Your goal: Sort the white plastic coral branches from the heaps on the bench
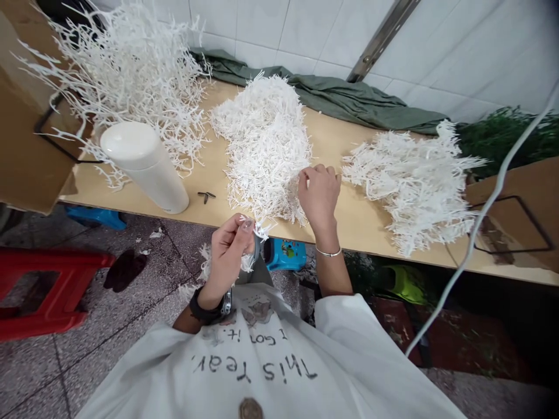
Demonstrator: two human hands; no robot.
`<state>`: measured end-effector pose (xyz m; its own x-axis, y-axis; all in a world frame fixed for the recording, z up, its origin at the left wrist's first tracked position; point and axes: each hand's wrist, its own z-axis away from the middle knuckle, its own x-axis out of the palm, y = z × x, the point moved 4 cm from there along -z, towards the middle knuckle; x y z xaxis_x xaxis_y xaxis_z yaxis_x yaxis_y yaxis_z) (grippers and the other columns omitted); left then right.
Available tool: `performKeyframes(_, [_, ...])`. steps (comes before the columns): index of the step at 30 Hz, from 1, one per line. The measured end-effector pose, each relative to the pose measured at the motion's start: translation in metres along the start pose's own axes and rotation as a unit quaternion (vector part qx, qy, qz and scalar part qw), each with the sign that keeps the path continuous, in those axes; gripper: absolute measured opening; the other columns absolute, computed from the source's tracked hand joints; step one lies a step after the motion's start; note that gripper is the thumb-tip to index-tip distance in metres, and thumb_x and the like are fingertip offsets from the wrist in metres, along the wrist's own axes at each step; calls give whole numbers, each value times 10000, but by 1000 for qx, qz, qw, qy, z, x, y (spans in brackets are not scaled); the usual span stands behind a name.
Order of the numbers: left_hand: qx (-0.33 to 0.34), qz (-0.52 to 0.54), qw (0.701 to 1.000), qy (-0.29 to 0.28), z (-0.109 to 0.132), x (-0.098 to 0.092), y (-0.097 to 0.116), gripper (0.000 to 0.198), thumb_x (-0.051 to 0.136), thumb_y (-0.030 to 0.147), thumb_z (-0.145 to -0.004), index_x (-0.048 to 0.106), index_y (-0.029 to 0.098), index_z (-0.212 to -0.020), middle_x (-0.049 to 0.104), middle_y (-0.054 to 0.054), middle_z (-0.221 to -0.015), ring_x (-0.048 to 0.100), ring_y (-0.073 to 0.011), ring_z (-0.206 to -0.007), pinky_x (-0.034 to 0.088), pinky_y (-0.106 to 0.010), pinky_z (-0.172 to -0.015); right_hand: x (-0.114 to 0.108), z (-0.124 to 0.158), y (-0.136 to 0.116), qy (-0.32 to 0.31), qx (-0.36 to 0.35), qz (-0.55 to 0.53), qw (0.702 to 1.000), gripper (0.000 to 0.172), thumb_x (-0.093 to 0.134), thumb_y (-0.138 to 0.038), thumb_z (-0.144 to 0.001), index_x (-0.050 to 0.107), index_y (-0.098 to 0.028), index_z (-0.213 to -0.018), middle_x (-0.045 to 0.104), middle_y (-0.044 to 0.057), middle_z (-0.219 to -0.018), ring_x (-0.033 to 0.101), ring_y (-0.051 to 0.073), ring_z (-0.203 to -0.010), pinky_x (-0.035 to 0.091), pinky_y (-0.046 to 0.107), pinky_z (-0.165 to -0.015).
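Nearby, a white bottle (146,166) stands while left fingers (244,228) pinch a white sprig (261,231).

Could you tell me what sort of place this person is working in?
Probably a small assembly workshop: heaps of white plastic sprigs cover a long wooden bench against a tiled wall, with cardboard boxes alongside.
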<state>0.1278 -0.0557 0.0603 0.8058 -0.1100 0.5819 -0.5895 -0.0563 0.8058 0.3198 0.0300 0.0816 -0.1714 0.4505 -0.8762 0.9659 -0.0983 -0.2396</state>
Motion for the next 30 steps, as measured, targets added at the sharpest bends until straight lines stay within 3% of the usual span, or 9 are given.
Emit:
performKeyframes(5, [1,8,1000,12,-2,-2,0,257,700,395,-801,646,157,-718,309,75,-520,251,-11,-407,239,-137,-384,-22,11,-5,63,-21,-194,979,420,472,-464,-913,527,-183,-605,557,41,-641,517,185,-718,377,394,-798])
performKeyframes(10, [5,-62,998,18,3,-4,-4,304,606,425,-871,601,162,-718,368,58,-535,305,-33,-440,260,-166,-418,-31,62,-54,-174,-189,-475,842,411,424,-562,-911,572,-189,-821,568,-5,-684,485,98,-602,364,256,-578])
performKeyframes(15, [-25,-97,995,21,4,-11,-3,394,611,445,-859,477,158,-625,363,58,-520,303,-37,-454,244,-171,-428,-28,92,-71,-265,-158,-556,772,393,524,-425,-908,441,-180,-612,381,-63,-530,324,49,-486,252,225,-479])
performKeyframes(21, [-249,99,941,-205,9,7,-12,368,748,419,-693,498,159,-617,217,117,-400,117,-8,-324,115,-158,-338,-14,106,-76,-382,29,-780,495,514,606,-418,-853,371,-179,-462,285,-99,-358,190,14,-303,132,199,-343])
performKeyframes(24, [-277,159,925,-205,12,11,-15,437,716,433,-709,387,192,-555,129,130,-368,53,-15,-282,86,-162,-292,-11,109,-78,-375,60,-854,356,550,585,-368,-872,312,-190,-430,205,-116,-295,123,11,-248,110,179,-288])
performKeyframes(26, [-233,200,939,-155,9,8,-13,473,693,437,-725,319,207,-550,66,133,-391,7,-19,-284,73,-165,-276,-19,101,-67,-264,29,-920,287,529,534,-323,-906,321,-196,-439,165,-122,-303,92,13,-249,119,170,-277])
performKeyframes(27, [-203,214,947,-126,8,5,-11,476,686,432,-734,304,210,-556,49,132,-408,-8,-20,-294,72,-165,-277,-26,96,-56,-174,5,-942,286,514,509,-318,-918,331,-201,-451,154,-122,-320,79,14,-260,122,170,-279])
performKeyframes(28, [-174,219,954,-104,7,2,-8,473,687,422,-739,303,210,-560,48,130,-420,-10,-21,-305,75,-167,-282,-34,90,-44,-73,-13,-937,342,507,472,-346,-935,332,-207,-468,145,-118,-343,72,20,-275,129,175,-288])
performKeyframes(30, [-140,193,967,-91,7,-1,-4,445,713,379,-737,345,200,-562,98,122,-425,37,-21,-324,91,-170,-306,-51,80,-22,102,-21,-822,559,504,440,-448,-932,319,-219,-500,162,-99,-398,119,41,-313,157,199,-319])
